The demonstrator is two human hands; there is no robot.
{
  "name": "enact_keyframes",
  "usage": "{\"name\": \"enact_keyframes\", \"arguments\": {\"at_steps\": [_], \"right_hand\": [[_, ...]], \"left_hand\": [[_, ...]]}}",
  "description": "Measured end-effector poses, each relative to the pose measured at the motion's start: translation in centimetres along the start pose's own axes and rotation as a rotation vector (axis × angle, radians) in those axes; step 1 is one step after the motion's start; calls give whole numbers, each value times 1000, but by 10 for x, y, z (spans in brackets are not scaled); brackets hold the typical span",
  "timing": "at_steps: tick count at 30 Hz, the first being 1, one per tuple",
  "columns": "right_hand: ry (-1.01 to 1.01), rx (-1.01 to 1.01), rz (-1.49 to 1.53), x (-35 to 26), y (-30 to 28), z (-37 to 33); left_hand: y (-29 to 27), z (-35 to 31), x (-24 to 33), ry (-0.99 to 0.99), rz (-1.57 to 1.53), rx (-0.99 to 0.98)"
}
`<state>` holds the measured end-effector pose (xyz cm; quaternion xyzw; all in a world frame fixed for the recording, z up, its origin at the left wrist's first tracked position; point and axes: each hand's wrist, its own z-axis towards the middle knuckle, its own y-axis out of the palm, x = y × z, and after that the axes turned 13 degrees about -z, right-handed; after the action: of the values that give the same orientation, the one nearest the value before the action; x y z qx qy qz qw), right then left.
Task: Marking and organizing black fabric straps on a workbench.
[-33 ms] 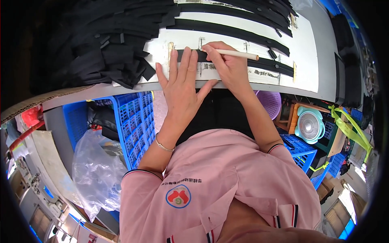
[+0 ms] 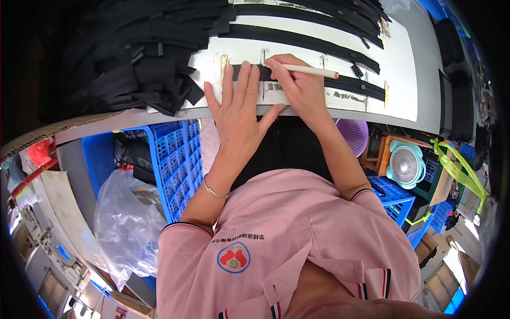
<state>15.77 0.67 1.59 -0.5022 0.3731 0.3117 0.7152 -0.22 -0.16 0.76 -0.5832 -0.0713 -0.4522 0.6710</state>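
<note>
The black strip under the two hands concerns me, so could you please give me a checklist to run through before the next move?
1. Left hand laid flat across the black strip: ok.
2. White pencil-like stick gripped in the right hand: ok.
3. Stick's tip touching the strip: cannot tell, fingers hide it.
4. Strip's right end beside the tan mark on the white board: ok.
5. Strip's left end aligned: cannot tell, the left hand covers it.

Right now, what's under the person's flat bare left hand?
Between fingers of the left hand, a long black fabric strip shows, on a flat white board. Whatever the palm covers is hidden.
</note>
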Motion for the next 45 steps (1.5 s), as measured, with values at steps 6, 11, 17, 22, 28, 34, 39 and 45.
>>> {"name": "enact_keyframes", "arguments": {"at_steps": [6, 11, 17, 22, 28, 34, 39, 45], "right_hand": [[-50, 74, -69, 6, 2, 0], [-16, -57, -21, 4, -6, -3], [-1, -104, -75, 1, -7, -5], [-5, -104, -81, 4, -6, -5], [6, -122, -3, 4, -15, -7], [115, 236, 8, 16, -68, -17], [188, 259, -101, 34, -81, -18], [162, 254, -78, 38, -81, -19]], "left_hand": [[0, 0, 0, 4, 14, -1], [1, -1, -1, 12, 3, 4], [2, -1, -3, 18, 26, 1], [2, -1, -1, 17, 24, -2], [2, 1, 1, 9, 41, -29], [0, 1, 2, -26, 68, -41], [0, 1, 2, -13, 79, -62], [5, 5, 20, 13, 16, -34]]}}
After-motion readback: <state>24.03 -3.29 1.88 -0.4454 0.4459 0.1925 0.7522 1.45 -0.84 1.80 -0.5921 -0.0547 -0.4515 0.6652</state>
